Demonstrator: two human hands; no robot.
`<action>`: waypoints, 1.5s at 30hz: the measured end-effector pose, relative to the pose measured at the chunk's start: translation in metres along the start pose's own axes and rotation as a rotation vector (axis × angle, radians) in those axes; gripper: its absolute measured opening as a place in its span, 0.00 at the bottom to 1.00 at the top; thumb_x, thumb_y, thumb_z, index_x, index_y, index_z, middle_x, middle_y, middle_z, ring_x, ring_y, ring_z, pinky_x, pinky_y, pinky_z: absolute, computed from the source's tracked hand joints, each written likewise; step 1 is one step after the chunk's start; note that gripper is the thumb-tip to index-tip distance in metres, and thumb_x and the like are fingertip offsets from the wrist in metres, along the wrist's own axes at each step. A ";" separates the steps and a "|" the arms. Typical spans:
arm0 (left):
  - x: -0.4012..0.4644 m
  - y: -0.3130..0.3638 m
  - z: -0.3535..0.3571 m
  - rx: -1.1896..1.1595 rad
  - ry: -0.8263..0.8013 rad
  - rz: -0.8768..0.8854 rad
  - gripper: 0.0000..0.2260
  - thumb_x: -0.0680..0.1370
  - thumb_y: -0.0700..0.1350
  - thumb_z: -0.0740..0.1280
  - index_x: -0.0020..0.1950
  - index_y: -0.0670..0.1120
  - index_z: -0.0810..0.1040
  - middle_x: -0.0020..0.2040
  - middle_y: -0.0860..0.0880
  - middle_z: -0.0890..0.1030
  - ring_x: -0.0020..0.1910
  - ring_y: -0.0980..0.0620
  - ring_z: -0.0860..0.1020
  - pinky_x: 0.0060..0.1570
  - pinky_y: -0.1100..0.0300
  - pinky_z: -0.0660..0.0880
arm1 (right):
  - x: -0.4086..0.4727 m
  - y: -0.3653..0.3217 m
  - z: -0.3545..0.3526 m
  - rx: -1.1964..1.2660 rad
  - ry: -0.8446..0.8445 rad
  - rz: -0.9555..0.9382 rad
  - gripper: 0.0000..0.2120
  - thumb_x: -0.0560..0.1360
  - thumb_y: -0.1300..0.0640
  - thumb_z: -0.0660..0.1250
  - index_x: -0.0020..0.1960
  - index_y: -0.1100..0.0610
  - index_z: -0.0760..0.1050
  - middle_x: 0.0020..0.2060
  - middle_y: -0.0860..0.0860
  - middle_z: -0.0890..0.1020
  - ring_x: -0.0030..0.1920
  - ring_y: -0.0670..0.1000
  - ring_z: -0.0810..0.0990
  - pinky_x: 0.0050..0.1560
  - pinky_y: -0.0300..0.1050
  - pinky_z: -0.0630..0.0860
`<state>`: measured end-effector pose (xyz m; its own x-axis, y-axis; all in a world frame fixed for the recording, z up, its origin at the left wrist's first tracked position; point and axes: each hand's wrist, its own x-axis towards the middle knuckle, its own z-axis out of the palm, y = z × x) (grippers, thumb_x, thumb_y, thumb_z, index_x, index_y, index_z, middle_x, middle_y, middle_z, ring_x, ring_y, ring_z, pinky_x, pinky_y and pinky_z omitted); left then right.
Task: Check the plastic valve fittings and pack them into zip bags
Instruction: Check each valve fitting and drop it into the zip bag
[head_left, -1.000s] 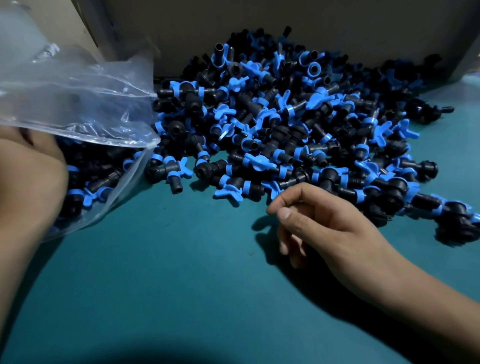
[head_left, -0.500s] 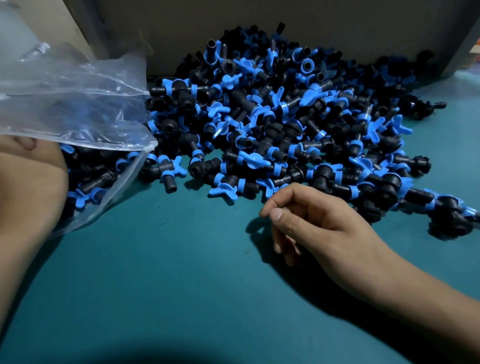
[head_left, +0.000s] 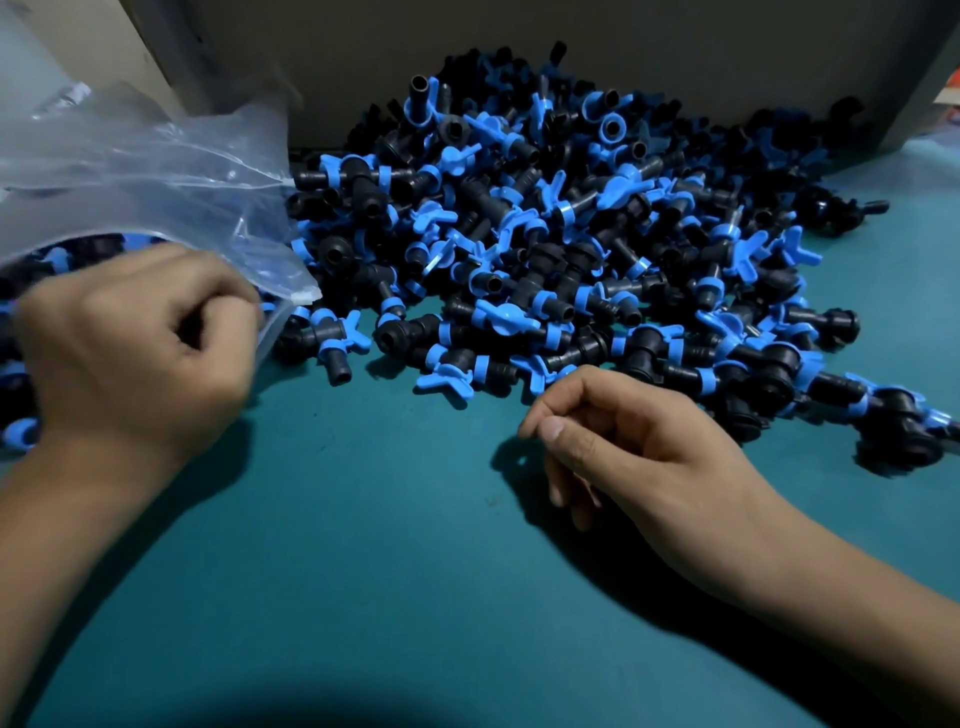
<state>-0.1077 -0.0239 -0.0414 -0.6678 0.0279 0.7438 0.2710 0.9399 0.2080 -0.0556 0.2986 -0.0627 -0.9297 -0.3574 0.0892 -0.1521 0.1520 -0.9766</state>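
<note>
1. My left hand (head_left: 137, 345) sits at 9 o'clock in the head view, fingers curled at the lower lip of the zip bag (head_left: 156, 176). It's motion-blurred, so I can't tell if it actually pinches the film or just rests against it.
2. Bag is clear plastic, lying on its side at 10 o'clock, mouth facing 3 o'clock toward the pile. It's already part-filled: bagged fittings (head_left: 21, 280) show through the film around my left hand.
3. Pile of valve fittings (head_left: 545, 234) fills 12 to 2 o'clock: black bodies, blue handles and collars, heaped against the grey wall (head_left: 675, 47) at the back.
4. Pile's near edge spreads onto the teal mat (head_left: 389, 571). One tee-shaped fitting (head_left: 330, 340) lies just beside the bag mouth, apart from my left hand.
5. My right hand (head_left: 623, 441) is at 4 o'clock, resting on the mat just at the pile's near edge. Fingers loosely curled, thumb against index, holding nothing that I can see.
6. A blue butterfly handle (head_left: 447, 379) lies just at 11 o'clock of my right fingertips, not touching them.
</note>
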 end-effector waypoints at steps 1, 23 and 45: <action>-0.002 0.017 -0.002 -0.101 -0.040 0.106 0.11 0.79 0.41 0.61 0.40 0.48 0.80 0.37 0.48 0.77 0.37 0.45 0.74 0.41 0.53 0.72 | 0.000 0.001 0.000 -0.007 0.001 0.004 0.07 0.81 0.51 0.66 0.50 0.54 0.80 0.33 0.53 0.83 0.31 0.50 0.80 0.35 0.38 0.75; -0.022 0.056 0.054 -0.113 -0.688 0.129 0.41 0.75 0.77 0.53 0.83 0.67 0.38 0.86 0.52 0.45 0.85 0.54 0.43 0.81 0.45 0.38 | 0.000 0.001 0.002 -0.043 -0.013 0.006 0.06 0.81 0.50 0.65 0.49 0.50 0.79 0.33 0.53 0.83 0.32 0.48 0.79 0.35 0.41 0.75; -0.012 0.080 0.062 0.111 -0.565 -0.045 0.26 0.80 0.52 0.61 0.79 0.50 0.66 0.83 0.44 0.57 0.85 0.45 0.46 0.72 0.31 0.61 | -0.001 -0.001 -0.001 -0.021 -0.003 0.001 0.08 0.80 0.52 0.66 0.50 0.55 0.80 0.33 0.54 0.83 0.31 0.49 0.79 0.35 0.41 0.76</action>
<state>-0.1205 0.0723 -0.0732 -0.9518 0.1363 0.2748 0.1801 0.9735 0.1410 -0.0551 0.2998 -0.0618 -0.9287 -0.3603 0.0879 -0.1584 0.1712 -0.9724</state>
